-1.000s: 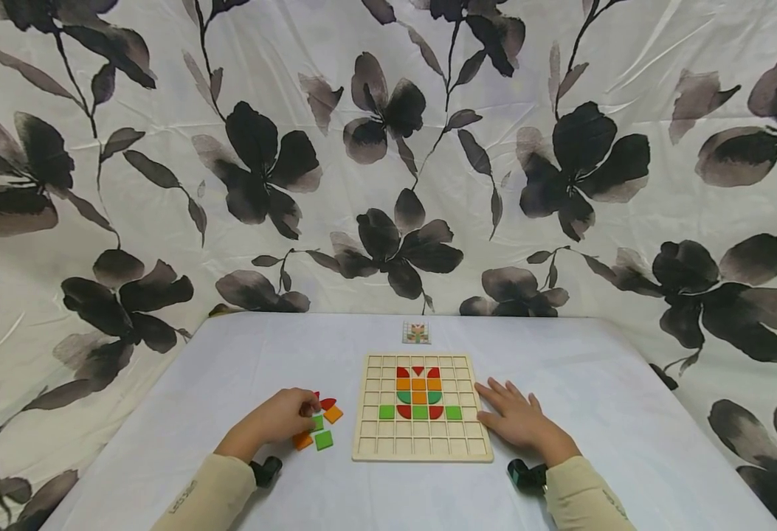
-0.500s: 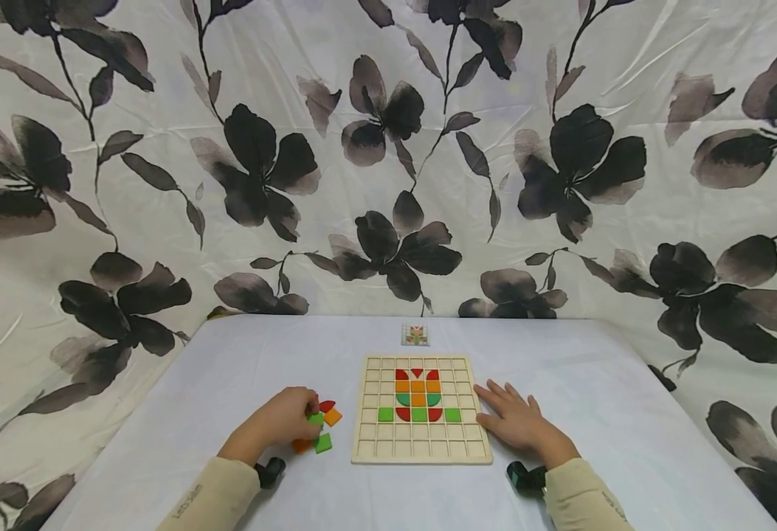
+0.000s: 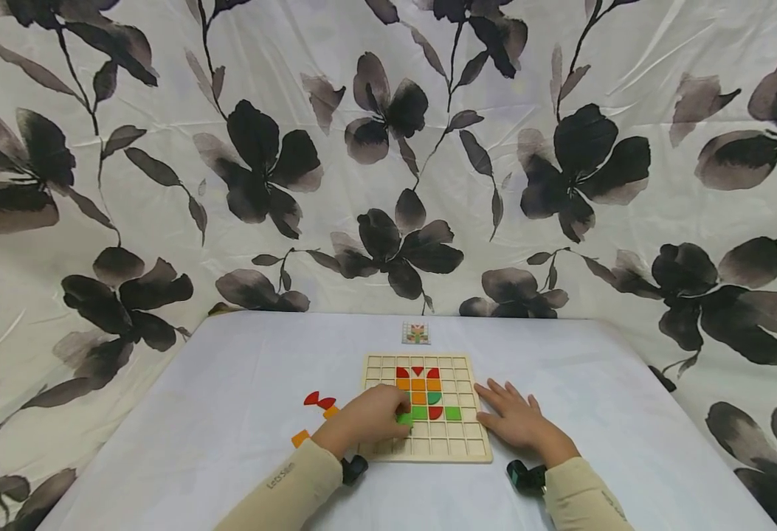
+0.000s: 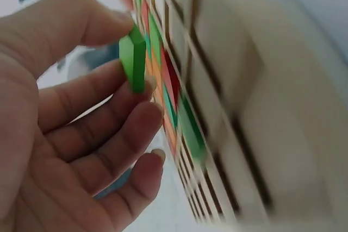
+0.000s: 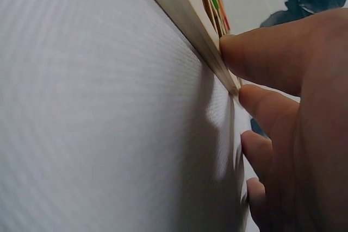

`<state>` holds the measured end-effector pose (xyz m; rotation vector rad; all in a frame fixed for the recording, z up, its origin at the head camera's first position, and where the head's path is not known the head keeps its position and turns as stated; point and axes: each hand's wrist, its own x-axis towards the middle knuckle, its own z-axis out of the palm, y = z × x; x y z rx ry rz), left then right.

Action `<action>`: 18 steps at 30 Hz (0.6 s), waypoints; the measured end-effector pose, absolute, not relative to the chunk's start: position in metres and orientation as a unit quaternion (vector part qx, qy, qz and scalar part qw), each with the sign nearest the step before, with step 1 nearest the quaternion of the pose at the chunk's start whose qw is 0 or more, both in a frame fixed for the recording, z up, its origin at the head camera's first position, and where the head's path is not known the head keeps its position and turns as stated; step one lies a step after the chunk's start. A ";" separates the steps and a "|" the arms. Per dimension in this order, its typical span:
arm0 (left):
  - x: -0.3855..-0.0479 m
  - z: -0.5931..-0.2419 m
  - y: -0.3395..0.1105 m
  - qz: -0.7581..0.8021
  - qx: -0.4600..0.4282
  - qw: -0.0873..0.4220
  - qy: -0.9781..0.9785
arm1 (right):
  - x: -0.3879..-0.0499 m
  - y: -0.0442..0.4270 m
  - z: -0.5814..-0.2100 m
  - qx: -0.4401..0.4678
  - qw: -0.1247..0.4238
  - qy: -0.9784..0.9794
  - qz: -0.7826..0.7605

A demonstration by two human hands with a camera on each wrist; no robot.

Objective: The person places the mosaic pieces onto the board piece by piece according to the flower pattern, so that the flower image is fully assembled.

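Note:
My left hand [image 3: 370,419] is over the wooden grid board [image 3: 468,446], pinching a green square tile [image 4: 132,61] between thumb and fingers. In the left wrist view the tile stands on edge, apart from the board's surface. Red, orange and green tiles form a pattern in the grid, such as an orange tile [image 3: 418,384] and a green tile [image 3: 452,413] at its right. The hand hides the pattern's lower left part. Spread out flat, my right hand [image 3: 519,422] touches the board's right edge with thumb and forefinger, as the right wrist view shows.
Loose red tiles [image 3: 311,398] and orange tiles [image 3: 300,438] lie left of the board, partly behind the left forearm. A small patterned card [image 3: 417,333] lies beyond the board on the white tablecloth [image 3: 561,354]. Floral fabric [image 3: 388,184] hangs behind the table.
From the loose tiles, my left hand has moved right to above the board, bringing a green tile with it. The left forearm now covers part of the loose tiles. My right hand stays put.

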<state>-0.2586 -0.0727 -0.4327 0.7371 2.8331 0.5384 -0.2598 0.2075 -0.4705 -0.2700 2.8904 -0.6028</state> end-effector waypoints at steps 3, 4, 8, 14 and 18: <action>-0.258 -0.435 -0.053 0.162 0.251 0.073 0.952 | -0.260 0.208 -0.470 -0.090 0.087 0.971 -0.204; -0.258 -0.436 -0.049 0.151 0.254 0.068 0.953 | -0.260 0.208 -0.470 -0.091 0.087 0.971 -0.206; -0.257 -0.441 -0.041 0.108 0.273 0.043 0.955 | -0.258 0.207 -0.468 -0.092 0.087 0.970 -0.207; -0.252 -0.441 -0.043 0.093 0.299 0.035 0.949 | -0.257 0.207 -0.466 -0.091 0.087 0.970 -0.206; -0.247 -0.439 -0.045 0.093 0.317 0.041 0.943 | -0.258 0.208 -0.467 -0.089 0.089 0.971 -0.204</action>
